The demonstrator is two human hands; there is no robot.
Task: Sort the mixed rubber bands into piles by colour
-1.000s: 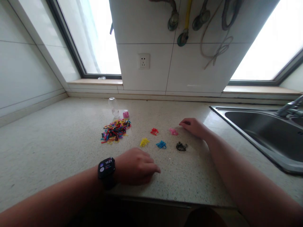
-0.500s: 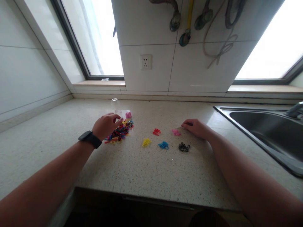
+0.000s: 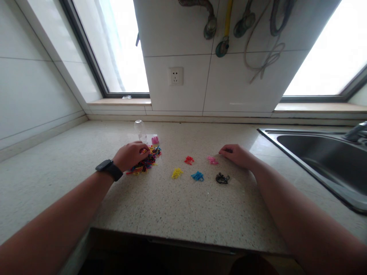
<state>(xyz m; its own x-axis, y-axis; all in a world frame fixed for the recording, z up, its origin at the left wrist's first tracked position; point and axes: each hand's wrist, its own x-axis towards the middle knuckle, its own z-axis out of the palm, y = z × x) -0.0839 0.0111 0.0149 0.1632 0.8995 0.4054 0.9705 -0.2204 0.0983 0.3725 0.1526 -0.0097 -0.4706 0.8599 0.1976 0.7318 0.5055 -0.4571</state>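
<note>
A mixed heap of small coloured rubber bands (image 3: 146, 161) lies on the left part of the counter. My left hand (image 3: 131, 156), with a dark watch on its wrist, reaches into the heap's near-left side, fingers curled together in a pinch; whatever is between the fingertips is hidden. Small sorted piles lie in the middle: red bands (image 3: 189, 160), yellow bands (image 3: 177, 173), blue bands (image 3: 197, 176), pink bands (image 3: 212, 160) and black bands (image 3: 222, 178). Just right of the pink pile, my right hand (image 3: 235, 154) rests on the counter, fingers closed, with nothing visible in them.
Behind the heap stand a clear plastic bottle (image 3: 140, 130) and a pink cap (image 3: 155, 139). A steel sink (image 3: 275, 133) is set into the counter (image 3: 172, 210) on the right. Pipes and a socket (image 3: 176, 76) are on the back wall.
My left hand has lowered slightly into the heap, and its fingers have curled closer together. My right hand and the sorted piles stay where they were.
</note>
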